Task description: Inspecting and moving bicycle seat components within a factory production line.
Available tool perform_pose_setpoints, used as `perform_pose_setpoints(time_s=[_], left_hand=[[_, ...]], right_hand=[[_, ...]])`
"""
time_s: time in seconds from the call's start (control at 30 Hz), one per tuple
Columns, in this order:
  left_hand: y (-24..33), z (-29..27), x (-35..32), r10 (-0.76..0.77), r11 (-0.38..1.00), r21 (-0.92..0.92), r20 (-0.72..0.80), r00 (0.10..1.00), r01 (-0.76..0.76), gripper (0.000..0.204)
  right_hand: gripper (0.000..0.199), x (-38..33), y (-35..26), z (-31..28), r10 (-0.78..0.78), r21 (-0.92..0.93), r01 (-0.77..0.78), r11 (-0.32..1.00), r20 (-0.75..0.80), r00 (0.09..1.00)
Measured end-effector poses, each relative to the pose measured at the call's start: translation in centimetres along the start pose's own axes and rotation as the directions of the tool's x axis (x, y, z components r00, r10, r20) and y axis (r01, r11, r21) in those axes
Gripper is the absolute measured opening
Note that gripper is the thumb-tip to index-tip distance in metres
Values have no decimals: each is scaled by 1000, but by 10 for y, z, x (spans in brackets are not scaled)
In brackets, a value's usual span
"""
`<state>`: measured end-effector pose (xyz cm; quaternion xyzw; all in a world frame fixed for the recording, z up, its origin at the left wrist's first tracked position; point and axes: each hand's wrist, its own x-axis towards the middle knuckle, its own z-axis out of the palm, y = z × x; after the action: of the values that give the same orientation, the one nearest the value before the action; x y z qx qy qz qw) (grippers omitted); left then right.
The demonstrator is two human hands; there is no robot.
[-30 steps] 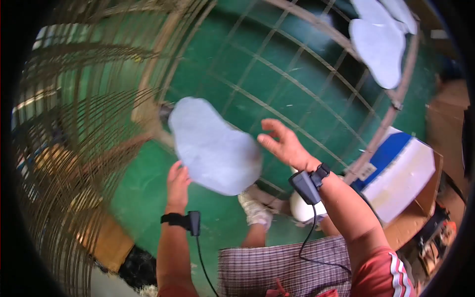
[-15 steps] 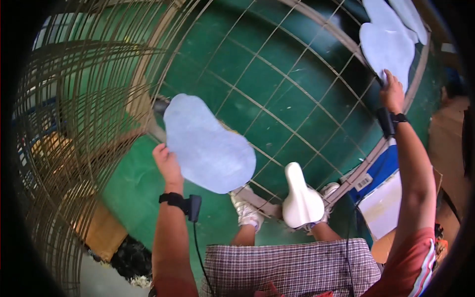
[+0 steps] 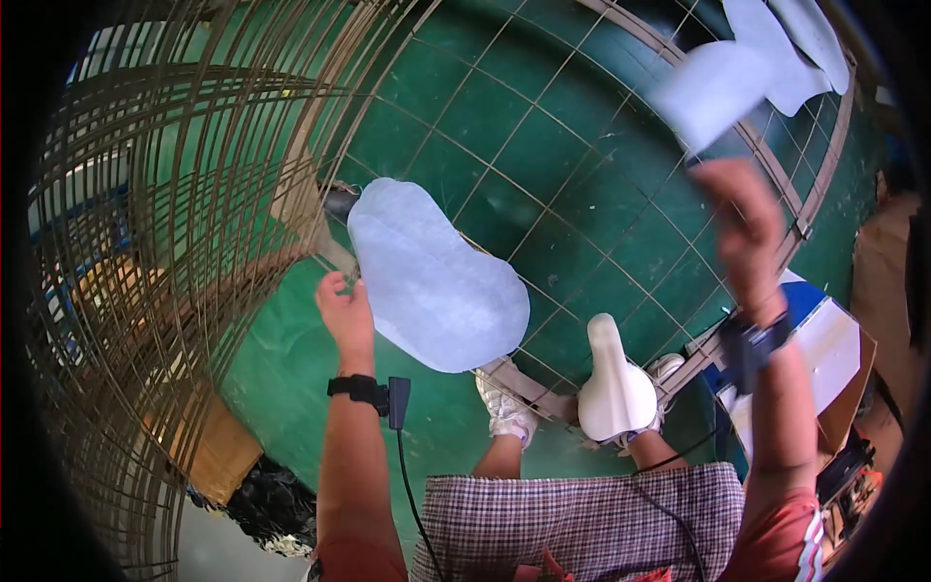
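Note:
A pale blue saddle-shaped sheet (image 3: 436, 281) lies on the wire rack (image 3: 543, 207) in front of me. My left hand (image 3: 346, 308) is at its left edge, fingers loosely bent and apart, the thumb close to the rim. At the right, my right hand (image 3: 745, 228) is smeared by motion; a second pale blue sheet (image 3: 713, 95) extends from its fingertips, tilted up and blurred. More pale blue sheets (image 3: 776, 53) lie beyond it at the far right. A white bicycle saddle (image 3: 616, 393) sits at the rack's near edge, between my shoes.
Tall bundled wire grids (image 3: 194, 184) stand along the left. At the right are an opened carton (image 3: 824, 359) and brown cardboard (image 3: 884, 291). A black plastic bag (image 3: 272, 509) lies at lower left on the floor. Thin cables hang from both wrist straps.
My right hand has pulled a pale blue sheet off the others at far right and moved toward the left and nearer. My left hand stays beside the sheet on the rack. The view has shifted slightly.

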<state>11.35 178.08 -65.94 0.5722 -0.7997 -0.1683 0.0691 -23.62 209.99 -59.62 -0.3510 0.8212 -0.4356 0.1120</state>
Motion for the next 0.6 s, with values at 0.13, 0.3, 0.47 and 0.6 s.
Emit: perform_pose_setpoints(time_s=[0.13,0.3,0.47,0.6], left_hand=[[55,-20,-5,-136,558,-501,731,669,662,44],[72,-2,-29,100,273,-521,851,515,809,47],[103,-39,-39,93,449,-655,711,697,608,52],[80,-73,-57,18,400,-789,515,857,466,55]], right_hand=[[33,-56,-58,90,-317,248,244,938,322,892],[22,-112,-84,117,-322,274,203,940,522,790],[23,-104,-87,102,-229,157,179,971,418,879],[29,-96,-103,112,-251,179,201,963,326,912]])
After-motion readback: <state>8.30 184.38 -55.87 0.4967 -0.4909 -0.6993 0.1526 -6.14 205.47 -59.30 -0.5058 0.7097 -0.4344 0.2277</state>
